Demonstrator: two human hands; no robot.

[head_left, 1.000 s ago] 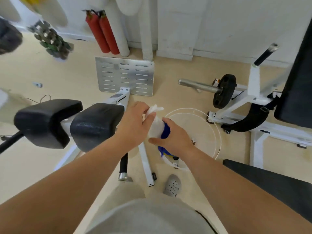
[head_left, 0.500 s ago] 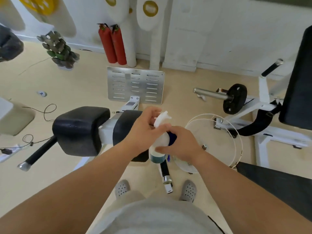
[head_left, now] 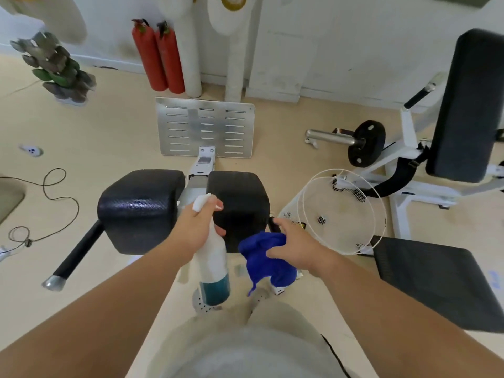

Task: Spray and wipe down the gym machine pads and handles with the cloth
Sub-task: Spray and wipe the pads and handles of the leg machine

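Fire extinguishers (head_left: pixel 158 55): two red cylinders standing side by side against the white wall.
White pipes (head_left: pixel 192 50): upright, just right of the extinguishers.
Dumbbell stack (head_left: pixel 54 66): grey and green weights, blurred, far left near the wall.
Slotted metal plate (head_left: pixel 206 126): silver, tilted, in front of the extinguishers.
Weight plate (head_left: pixel 366 143): black disc on a silver bar (head_left: pixel 330 137), at right.
Wire basket (head_left: pixel 343 211): round, white mesh, on the floor, small dark bits inside.
Cable (head_left: pixel 54 192): thin, dark, looping over the beige floor (head_left: pixel 109 132) at left.
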